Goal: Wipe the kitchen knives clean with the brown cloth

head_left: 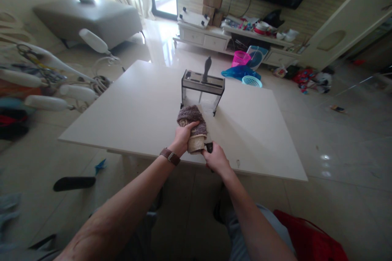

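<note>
My left hand (183, 135) is closed around a folded, fuzzy brown-grey cloth (200, 125) with a beige underside, held over the near edge of the white table. Just to its right, my right hand (217, 157) grips the black handle of a knife (209, 147). Little of its blade shows; the rest seems hidden by the cloth. Beyond the cloth stands a knife block (196, 80) with a slotted dark top and clear sides. One black handle (207, 69) sticks up out of it, with a thin shaft below.
The white table (147, 102) spreads out on both sides of my hands. White-padded equipment with cables (94, 40) crowds its left side. Behind it are a pink basket (240, 58), a pale blue basket (252, 81) and a low cabinet (202, 36).
</note>
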### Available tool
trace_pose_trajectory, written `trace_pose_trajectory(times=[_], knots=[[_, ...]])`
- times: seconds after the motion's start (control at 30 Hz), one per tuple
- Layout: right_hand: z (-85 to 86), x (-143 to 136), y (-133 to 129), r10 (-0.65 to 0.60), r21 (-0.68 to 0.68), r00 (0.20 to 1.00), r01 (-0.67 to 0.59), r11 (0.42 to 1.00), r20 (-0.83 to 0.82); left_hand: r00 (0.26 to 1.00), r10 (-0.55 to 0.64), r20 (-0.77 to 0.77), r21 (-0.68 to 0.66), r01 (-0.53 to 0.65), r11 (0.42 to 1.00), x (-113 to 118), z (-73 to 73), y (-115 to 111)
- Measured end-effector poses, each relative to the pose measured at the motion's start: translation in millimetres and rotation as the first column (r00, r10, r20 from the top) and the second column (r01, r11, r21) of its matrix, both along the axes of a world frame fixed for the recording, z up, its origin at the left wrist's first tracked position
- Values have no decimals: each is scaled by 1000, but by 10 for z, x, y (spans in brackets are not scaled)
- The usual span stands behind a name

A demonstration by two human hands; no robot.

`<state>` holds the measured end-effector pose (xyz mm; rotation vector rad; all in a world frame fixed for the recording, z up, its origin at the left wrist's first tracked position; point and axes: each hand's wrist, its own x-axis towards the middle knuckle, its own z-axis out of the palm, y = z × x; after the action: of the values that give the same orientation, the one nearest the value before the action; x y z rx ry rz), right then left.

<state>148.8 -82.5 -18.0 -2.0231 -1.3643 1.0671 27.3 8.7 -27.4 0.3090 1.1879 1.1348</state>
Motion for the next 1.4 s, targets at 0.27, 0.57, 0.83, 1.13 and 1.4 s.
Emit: trace_pose_trajectory(times=[0.27,0.57,0.83,1.13,1.4], knots=[[40,-6,-7,5,-8,1000,-5,1000,-8,1000,1,2,11,-1,1000,5,-9,0],[16,-2,-3,8,-8,1000,-8,1000,-1,1000,3,-3,0,-3,1000,0,-6,2],[22,-5,-9,1,-16,1000,-1,1000,4,1000,12,6,-9,-12,1000,2,19,-7],[20,-4,-4,7,1,1000,-7,1000,4,1000,7,6,-8,-7,1000,4,30,-9],[58,-14,-15,-2,-21,1000,2,1000,-13,1000,19,-10,-12,-19,1000,3,48,-11]])
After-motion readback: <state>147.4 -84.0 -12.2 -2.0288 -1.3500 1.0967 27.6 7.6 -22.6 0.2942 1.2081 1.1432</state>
